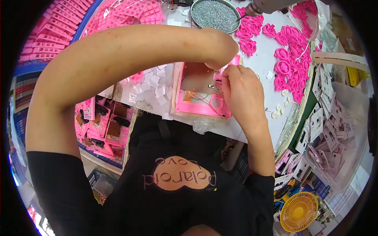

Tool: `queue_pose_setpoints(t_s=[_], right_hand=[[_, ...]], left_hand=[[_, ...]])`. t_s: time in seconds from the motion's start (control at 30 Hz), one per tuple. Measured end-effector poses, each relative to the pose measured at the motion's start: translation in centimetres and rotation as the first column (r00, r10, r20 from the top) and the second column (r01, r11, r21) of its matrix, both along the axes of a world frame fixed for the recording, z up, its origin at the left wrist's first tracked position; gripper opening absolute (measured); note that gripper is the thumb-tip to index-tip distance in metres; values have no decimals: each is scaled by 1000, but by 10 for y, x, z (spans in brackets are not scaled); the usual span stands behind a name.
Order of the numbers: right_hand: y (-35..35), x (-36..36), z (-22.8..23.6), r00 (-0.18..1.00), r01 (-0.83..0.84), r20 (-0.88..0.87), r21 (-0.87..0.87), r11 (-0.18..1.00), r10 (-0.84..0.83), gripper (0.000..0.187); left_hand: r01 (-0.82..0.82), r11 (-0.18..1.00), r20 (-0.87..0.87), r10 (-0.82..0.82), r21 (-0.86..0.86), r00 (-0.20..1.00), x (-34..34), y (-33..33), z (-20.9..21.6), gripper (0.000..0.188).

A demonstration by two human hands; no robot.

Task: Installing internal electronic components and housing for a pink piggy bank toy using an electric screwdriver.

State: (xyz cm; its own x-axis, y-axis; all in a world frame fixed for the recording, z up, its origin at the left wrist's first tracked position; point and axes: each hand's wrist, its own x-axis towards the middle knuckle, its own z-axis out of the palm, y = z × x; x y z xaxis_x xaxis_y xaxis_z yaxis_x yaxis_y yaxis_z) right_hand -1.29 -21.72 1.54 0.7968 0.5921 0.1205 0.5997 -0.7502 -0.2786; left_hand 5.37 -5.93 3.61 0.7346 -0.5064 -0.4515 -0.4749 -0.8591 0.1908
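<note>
Loose white squares lay on the table, perhaps for easy reach. The pink casing, holding a brown board, rested near the front edge, seemingly for close handwork. Beyond stood a bowl of metal bits. The left hand curled over the casing's far end, its grip hidden. The right hand bent its fingers at the casing's right side, perhaps steadying it; whether they pinched anything, I couldn't tell. Pink parts were heaped farther right, apparently out of the way.

Assembly workshop; heaped pink parts; massed screws
</note>
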Motion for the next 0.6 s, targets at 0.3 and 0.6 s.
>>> queue_pose_setpoints(t_s=[0.3,0.6], right_hand=[[-2,10,-26,1000,6,-2,337,942,-5,10],[-2,16,-35,997,-42,69,362,931,18,12]], left_hand=[[261,961,56,-257,-88,965,-5,17,4,9],[206,959,131,-183,-196,974,-12,24,-15,25]])
